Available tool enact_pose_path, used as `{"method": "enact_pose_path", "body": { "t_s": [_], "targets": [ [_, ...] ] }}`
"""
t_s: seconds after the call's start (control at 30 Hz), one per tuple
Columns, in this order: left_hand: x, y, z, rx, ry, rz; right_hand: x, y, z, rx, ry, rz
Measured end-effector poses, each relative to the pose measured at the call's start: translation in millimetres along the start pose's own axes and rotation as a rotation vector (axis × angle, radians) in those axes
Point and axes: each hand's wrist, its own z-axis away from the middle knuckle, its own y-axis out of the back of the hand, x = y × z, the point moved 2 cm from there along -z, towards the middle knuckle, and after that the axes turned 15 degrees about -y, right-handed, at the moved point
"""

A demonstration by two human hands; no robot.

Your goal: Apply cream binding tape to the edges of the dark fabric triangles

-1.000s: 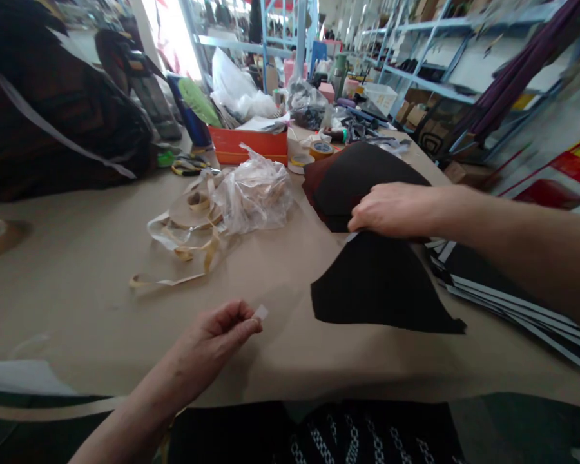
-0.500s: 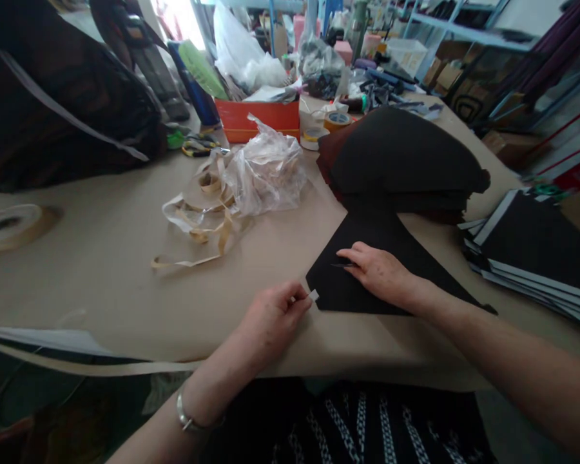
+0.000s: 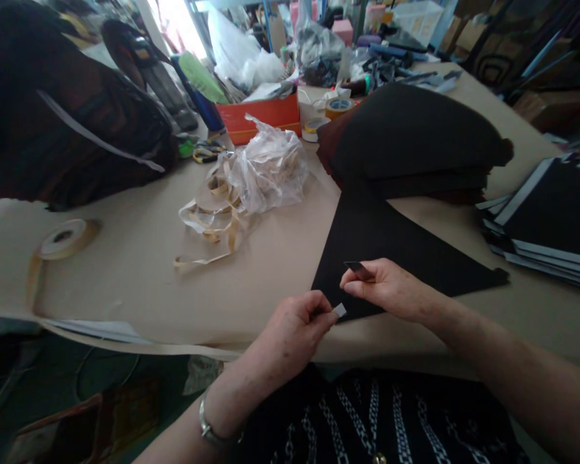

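Between the thumb and fingers of my left hand (image 3: 299, 328) is a small whitish piece of tape (image 3: 339, 310), at the lower left edge of a black sheet (image 3: 381, 238). My right hand (image 3: 391, 287) is closed on a thin, dark, flat blade-like tool (image 3: 360, 269), held just above that sheet. The exact kind of tool is unclear. The sheet lies flat near the table's front edge, its far end meeting a stack of black and brown pieces (image 3: 415, 138). My left fingers partly cover the sheet's near corner.
A tape roll (image 3: 67, 238) lies at left, its strip running along the table's front edge. Tangled tape (image 3: 217, 222) and a clear plastic bag (image 3: 270, 171) sit mid-table. A red box (image 3: 261, 119) stands behind; black pieces with pale edge strips (image 3: 551, 212) are stacked at right.
My view has shifted somewhat. My left hand with the tape piece has moved right, closer to my right hand. My right hand has lifted and turned, showing more of the dark tool.
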Motion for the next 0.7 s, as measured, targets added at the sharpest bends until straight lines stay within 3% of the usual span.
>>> {"method": "enact_pose_path", "body": {
  "t_s": [0.1,0.3,0.57,0.7],
  "targets": [
    [2,-3.4,-3,0.003,-0.006,0.01,4,-8,13,-0.118,-0.095,-0.163],
    [4,-6.8,-7,-0.032,0.014,0.003,4,-10,15,-0.155,-0.087,-0.221],
    [-19,-18.7,-15,-0.295,0.141,-0.209,14,3,35,0.054,0.001,-0.081],
    [-16,-22.6,-24,-0.404,0.179,-0.287,34,31,53,0.212,0.019,-0.009]
  ]
}}
